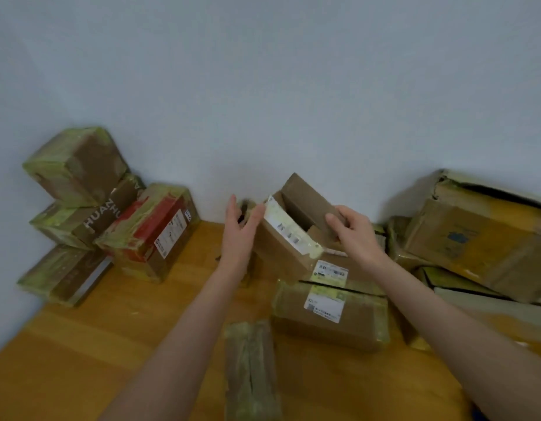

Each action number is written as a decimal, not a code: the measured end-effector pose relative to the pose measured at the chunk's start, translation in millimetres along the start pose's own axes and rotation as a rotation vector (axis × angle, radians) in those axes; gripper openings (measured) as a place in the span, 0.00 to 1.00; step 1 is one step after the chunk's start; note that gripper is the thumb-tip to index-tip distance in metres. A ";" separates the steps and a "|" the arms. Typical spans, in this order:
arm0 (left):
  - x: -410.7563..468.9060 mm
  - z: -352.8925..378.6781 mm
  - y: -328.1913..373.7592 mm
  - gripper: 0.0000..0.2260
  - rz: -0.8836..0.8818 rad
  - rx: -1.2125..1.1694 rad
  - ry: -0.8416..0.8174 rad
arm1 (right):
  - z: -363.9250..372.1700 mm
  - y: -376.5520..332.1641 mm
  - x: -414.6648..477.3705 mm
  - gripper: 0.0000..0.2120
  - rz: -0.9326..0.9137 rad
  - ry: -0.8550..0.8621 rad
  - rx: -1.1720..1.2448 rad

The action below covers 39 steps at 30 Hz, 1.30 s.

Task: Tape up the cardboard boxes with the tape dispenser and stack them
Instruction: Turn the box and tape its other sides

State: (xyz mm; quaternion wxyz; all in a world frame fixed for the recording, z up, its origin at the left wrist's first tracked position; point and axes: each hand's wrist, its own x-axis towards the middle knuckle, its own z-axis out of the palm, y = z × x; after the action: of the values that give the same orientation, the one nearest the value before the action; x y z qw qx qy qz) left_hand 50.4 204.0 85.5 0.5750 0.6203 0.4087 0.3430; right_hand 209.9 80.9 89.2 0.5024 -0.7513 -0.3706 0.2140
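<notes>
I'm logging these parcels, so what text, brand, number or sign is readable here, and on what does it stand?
"HUAN": white letters on the brown box in the left stack; below it "HU", the rest hidden.
Labels on the red box, open box and front boxes: too blurred to read.
Blue mark on the big box: unreadable.

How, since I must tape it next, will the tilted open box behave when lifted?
Probably light: the right hand holds the open box by one flap. Its untaped flaps will likely flop; perched tilted, it may tip.
</notes>
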 end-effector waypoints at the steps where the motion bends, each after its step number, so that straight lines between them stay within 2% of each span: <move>1: -13.9 6.7 1.0 0.37 -0.024 0.043 -0.081 | -16.0 3.4 -13.4 0.10 -0.022 -0.019 -0.015; 4: -66.6 34.1 -5.1 0.31 -0.083 0.134 -0.239 | -61.0 22.2 -53.1 0.06 -0.046 -0.030 -0.019; 8: -138.8 76.4 -25.5 0.19 -0.193 0.077 -0.207 | -110.8 57.6 -111.4 0.14 0.056 -0.050 0.074; 12: -203.2 113.8 -53.5 0.26 -0.252 0.090 -0.120 | -148.5 91.1 -174.7 0.26 0.301 -0.074 0.240; 15: -248.7 129.9 -72.4 0.24 -0.286 0.071 -0.100 | -157.1 124.7 -217.5 0.26 0.531 -0.161 0.268; 18: -284.9 140.3 -88.1 0.22 -0.328 0.064 -0.141 | -152.6 150.8 -248.2 0.22 0.582 -0.197 0.405; 20: -299.7 143.5 -96.5 0.24 -0.347 0.108 -0.154 | -146.2 162.6 -262.1 0.21 0.530 -0.175 0.345; 24: -306.1 144.3 -114.3 0.27 -0.340 0.321 -0.239 | -133.2 179.1 -283.1 0.21 0.423 -0.118 -0.025; 26: -307.2 140.8 -124.8 0.27 -0.323 0.395 -0.293 | -127.3 183.1 -289.5 0.21 0.403 -0.107 -0.130; 28: -307.3 134.7 -133.0 0.27 -0.294 0.446 -0.332 | -119.7 182.2 -291.4 0.22 0.386 -0.092 -0.168; 31: -309.5 127.8 -141.1 0.33 -0.195 0.502 -0.376 | -109.4 178.1 -288.0 0.22 0.359 -0.053 -0.267; 34: -315.1 125.2 -146.6 0.37 0.077 0.714 -0.380 | -104.2 175.6 -286.3 0.22 0.361 -0.025 -0.341; 36: -315.4 125.5 -150.1 0.35 0.303 0.933 -0.441 | -103.9 175.8 -287.4 0.20 0.374 -0.006 -0.355; 39: -312.8 125.3 -151.9 0.30 0.397 1.143 -0.562 | -101.3 175.0 -287.8 0.19 0.399 0.022 -0.358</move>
State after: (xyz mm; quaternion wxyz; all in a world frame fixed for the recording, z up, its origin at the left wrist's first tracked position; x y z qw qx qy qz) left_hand 10.8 -131.6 -64.6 0.1664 0.9566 0.2391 -0.0029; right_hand 157.6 -240.3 -44.3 0.3132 -0.8888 -0.2415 0.2316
